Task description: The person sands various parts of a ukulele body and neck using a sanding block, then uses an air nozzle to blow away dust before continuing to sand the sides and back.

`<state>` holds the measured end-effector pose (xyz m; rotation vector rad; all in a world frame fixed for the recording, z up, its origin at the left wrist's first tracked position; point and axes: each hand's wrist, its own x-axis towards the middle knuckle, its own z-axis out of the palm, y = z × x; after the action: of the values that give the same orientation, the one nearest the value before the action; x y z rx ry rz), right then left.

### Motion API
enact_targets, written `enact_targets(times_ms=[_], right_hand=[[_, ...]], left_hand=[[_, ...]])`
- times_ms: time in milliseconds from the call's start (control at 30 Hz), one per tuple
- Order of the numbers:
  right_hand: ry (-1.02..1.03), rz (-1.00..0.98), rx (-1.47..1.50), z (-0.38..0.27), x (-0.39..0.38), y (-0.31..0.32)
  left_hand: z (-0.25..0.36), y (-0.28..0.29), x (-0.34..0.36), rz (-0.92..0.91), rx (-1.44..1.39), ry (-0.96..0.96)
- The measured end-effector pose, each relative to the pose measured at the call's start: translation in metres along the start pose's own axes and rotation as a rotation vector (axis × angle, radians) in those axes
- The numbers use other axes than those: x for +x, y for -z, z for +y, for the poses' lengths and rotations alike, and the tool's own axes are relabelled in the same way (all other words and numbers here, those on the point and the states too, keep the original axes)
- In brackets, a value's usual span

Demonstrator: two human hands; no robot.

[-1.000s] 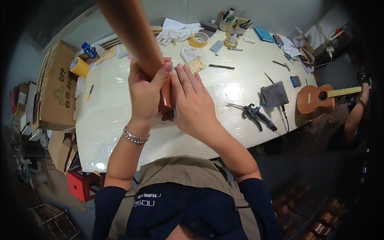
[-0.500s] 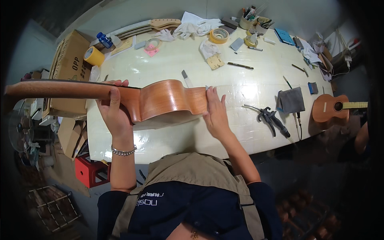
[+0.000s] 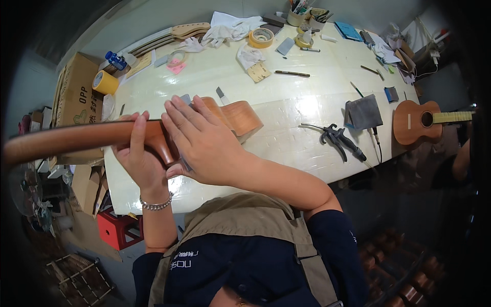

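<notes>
A brown wooden ukulele (image 3: 241,116) lies on its side over the table, with its neck (image 3: 76,140) pointing left. My left hand (image 3: 140,158) wraps round the neck close to the heel, thumb on top. My right hand (image 3: 204,135) is laid flat across the side of the body beside the neck joint, fingers stretched away from me. Thin edges of a grey sheet (image 3: 185,99), which looks like sandpaper, show beneath that palm. Most of the sheet and part of the body are hidden by the hand.
An air blow gun (image 3: 337,140) and a dark grey block (image 3: 364,112) lie to the right, near a second ukulele (image 3: 407,120) at the table edge. Tape rolls (image 3: 261,37), white gloves (image 3: 225,35) and a pen (image 3: 292,73) lie farther back. A cardboard box (image 3: 82,97) stands left.
My right hand has slid left along the body, from its far end to the neck joint, with the grey sheet. The neck's left end has dropped slightly and the whole view has shifted.
</notes>
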<state>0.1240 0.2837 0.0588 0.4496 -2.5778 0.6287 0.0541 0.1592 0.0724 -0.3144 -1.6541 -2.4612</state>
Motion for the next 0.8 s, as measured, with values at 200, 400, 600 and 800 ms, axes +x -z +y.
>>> enact_targets(times_ms=[200, 400, 600, 800], right_hand=[[-0.269, 0.037, 0.342, 0.036, -0.043, -0.057], [-0.469, 0.113, 0.92, 0.097, -0.08, -0.082], [-1.234, 0.162, 1.849, 0.09, -0.146, -0.237], [-0.828, 0.232, 1.537, 0.1, -0.12, -0.18]], left_hand=[[-0.003, 0.066, 0.01, 0.052, -0.261, 0.029], [-0.01, 0.151, 0.018, -0.047, -0.51, 0.042], [-0.021, 0.209, 0.008, 0.203, -0.379, 0.036], [-0.006, 0.191, -0.018, 0.396, -0.277, 0.067]])
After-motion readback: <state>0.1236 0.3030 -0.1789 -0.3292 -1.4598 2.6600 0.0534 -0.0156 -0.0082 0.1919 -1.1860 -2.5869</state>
